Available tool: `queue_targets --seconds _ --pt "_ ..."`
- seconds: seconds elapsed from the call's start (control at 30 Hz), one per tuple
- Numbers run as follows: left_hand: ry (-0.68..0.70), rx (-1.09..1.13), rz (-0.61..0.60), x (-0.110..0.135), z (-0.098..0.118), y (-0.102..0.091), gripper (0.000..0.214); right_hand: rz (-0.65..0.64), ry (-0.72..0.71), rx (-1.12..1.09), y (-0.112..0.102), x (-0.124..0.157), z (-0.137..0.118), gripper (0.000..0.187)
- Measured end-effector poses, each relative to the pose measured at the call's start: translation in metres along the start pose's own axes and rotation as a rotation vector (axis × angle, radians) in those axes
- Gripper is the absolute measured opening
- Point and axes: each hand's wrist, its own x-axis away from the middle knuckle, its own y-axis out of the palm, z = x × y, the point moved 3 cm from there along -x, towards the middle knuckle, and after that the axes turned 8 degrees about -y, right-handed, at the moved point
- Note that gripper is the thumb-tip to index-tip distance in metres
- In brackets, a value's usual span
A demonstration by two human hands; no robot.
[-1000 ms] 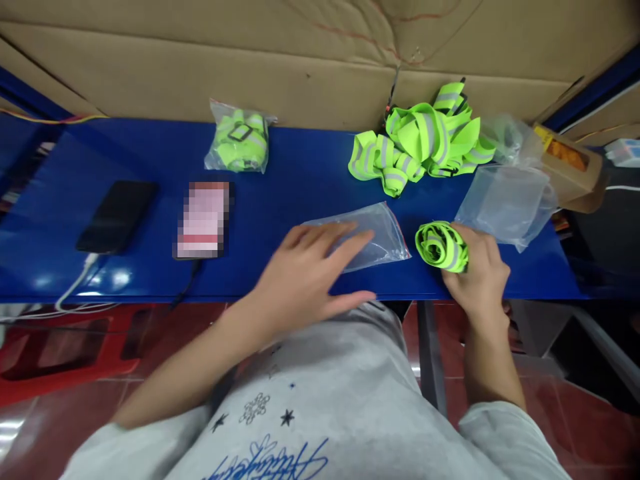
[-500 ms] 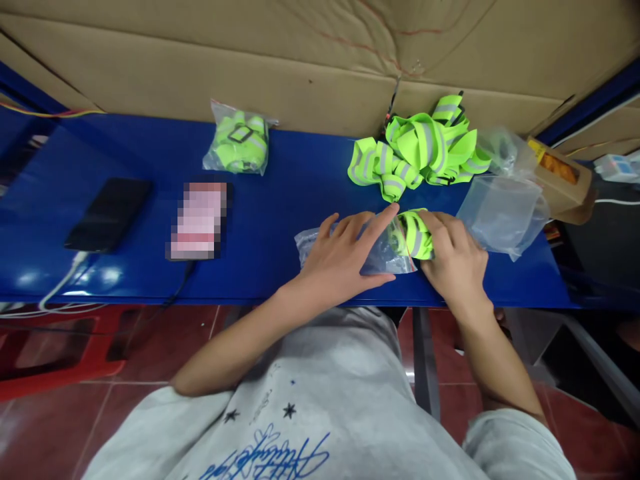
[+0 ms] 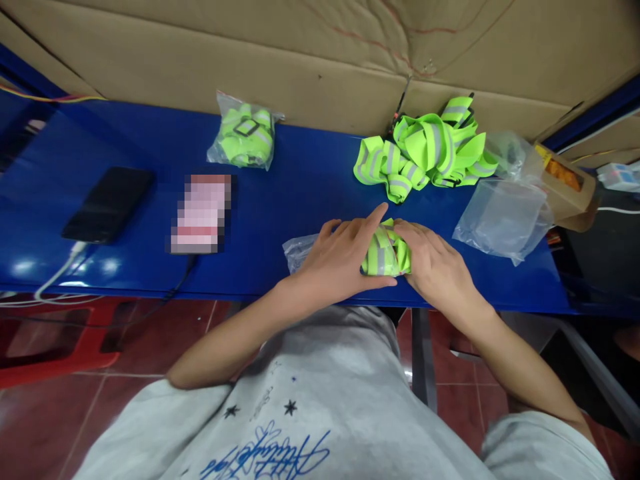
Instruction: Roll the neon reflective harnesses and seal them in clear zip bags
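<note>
Gray shirt [image 3: 320, 393] nearest; red stool [image 3: 95, 347] below the table at left; right hand [image 3: 437, 267] curls round the right end of the neon-yellow rolled strap [image 3: 381, 259], grasping it; left hand [image 3: 330, 267] lies over the clear bag [image 3: 296, 252], thumb and index spread apart either side of the roll, whether its fingers pinch the plastic I cannot tell; roll sits between both hands near the front edge of the blue table [image 3: 265, 213], partly inside the bag, depth hidden; at left, dark phone [image 3: 107, 207] on white cable [image 3: 56, 267], second phone [image 3: 201, 213] with pixelated screen; at right, flat plastic bags [image 3: 505, 213] near cardboard box [image 3: 570, 187]; farther, bagged strap [image 3: 245, 140] and loose strap pile [image 3: 433, 143] before the cardboard wall [image 3: 200, 73].
</note>
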Motion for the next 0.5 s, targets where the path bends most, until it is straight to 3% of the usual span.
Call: queue_targets --seconds 0.13,0.23,0.5 --pt "-0.062 0.043 -0.088 0.0 0.001 -0.003 0.118 0.054 -0.029 0.046 -0.002 -0.001 -0.003 0.038" --pt "-0.057 0.045 -0.075 0.0 0.003 -0.009 0.108 0.101 -0.025 0.034 -0.001 0.0 -0.003 0.037" --pt "0.023 0.071 -0.121 0.004 0.006 -0.005 0.104 0.188 -0.041 -0.231 0.013 0.008 -0.008 0.033"
